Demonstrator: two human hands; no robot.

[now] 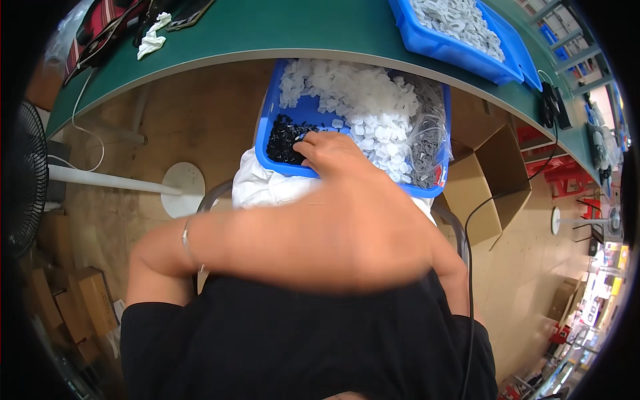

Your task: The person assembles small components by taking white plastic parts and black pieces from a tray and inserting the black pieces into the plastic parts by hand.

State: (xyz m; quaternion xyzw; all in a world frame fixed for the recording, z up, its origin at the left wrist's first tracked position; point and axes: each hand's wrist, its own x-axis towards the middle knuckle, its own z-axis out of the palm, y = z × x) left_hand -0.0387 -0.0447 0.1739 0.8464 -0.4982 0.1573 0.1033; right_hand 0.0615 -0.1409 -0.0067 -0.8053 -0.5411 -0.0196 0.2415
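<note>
Cables trail off the left corner of the green worktop [267, 30], where a crumpled white glove [152, 37] lies near the edge. Below that edge a blue bin [268, 127] sits on the person's lap over a white cloth [263, 187], unsupported by any surface, so a knee shift could tip it. One hand [330, 152], which I take for the right, reaches across the body into the bin's near left corner, fingers [308, 141] curled down on a heap of small black parts [285, 137]; I cannot tell whether they grip any. Beside these, white plastic pieces [363, 110] pile high and could slide into the black ones. The left hand is hidden. A second blue bin [433, 43] overhangs the worktop's right edge.
</note>
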